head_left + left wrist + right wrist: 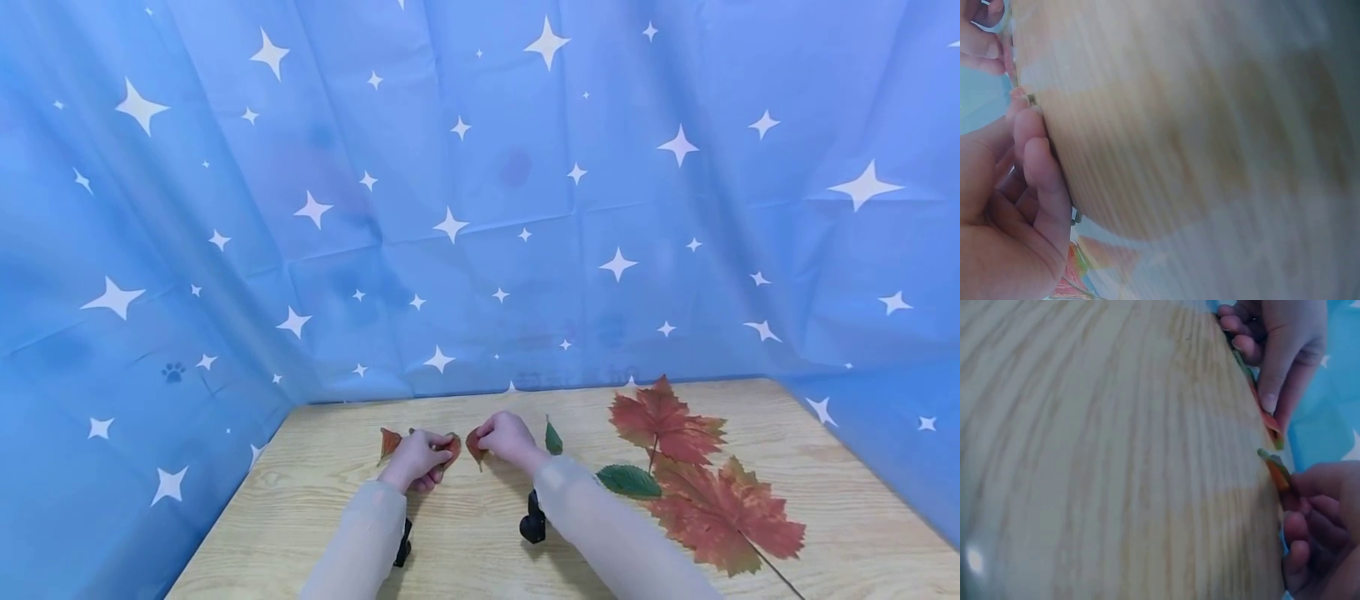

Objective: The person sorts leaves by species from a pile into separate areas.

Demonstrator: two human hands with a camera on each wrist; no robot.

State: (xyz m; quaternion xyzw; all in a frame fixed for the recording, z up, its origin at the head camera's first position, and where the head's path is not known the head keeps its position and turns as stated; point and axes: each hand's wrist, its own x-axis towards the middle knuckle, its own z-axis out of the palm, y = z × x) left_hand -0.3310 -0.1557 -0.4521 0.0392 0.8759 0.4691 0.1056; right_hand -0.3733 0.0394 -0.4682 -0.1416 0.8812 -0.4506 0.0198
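Over the middle of the table, my left hand (416,457) pinches a small reddish-brown leaf (453,450) between thumb and fingers. Just right of it, my right hand (512,437) pinches a second small reddish leaf (474,447) by its upper right side. A short gap separates the two leaves. In the right wrist view, the right hand's leaf (1277,474) shows a green tip, with the left hand's leaf (1272,425) above it. Left of my left hand lies another orange-red leaf (389,442), partly hidden by that hand.
A small green leaf (553,437) lies right of my right hand, and a larger green leaf (630,481) farther right. Two big red maple leaves (667,423) fill the right side of the wooden table (262,517). A blue starred curtain (480,275) hangs behind.
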